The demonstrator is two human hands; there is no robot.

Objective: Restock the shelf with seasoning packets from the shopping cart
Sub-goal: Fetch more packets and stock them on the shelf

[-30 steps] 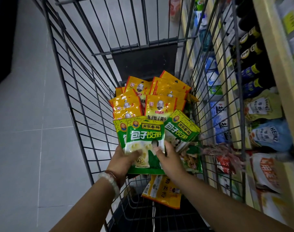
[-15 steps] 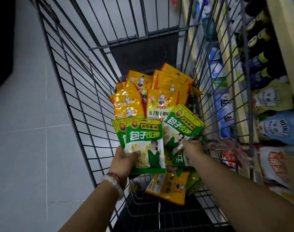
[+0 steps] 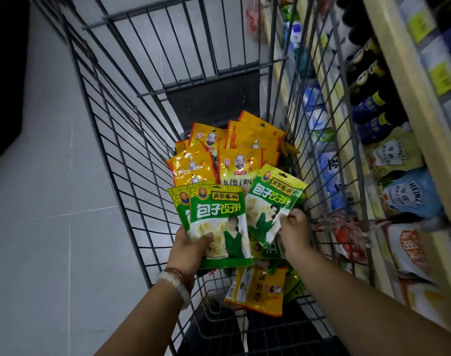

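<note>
Lifted higher, right hand (image 3: 295, 231) grips green packet (image 3: 273, 201) labelled 包子饺子料.

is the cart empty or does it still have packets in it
Not empty. Yellow packets are piled inside the shopping cart, and both the left hand and right hand hold green packets above it.

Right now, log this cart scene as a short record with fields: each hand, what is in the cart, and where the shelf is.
left hand: left hand holds a small stack of green packets, thumb on the front one
right hand: right hand pinches another green packet by its lower edge, tilted
cart contents: yellow packets piled at the far end of the shopping cart; one more yellow packet below the hands
shelf: shelf to the right, stocked with bottles and pouches
</note>
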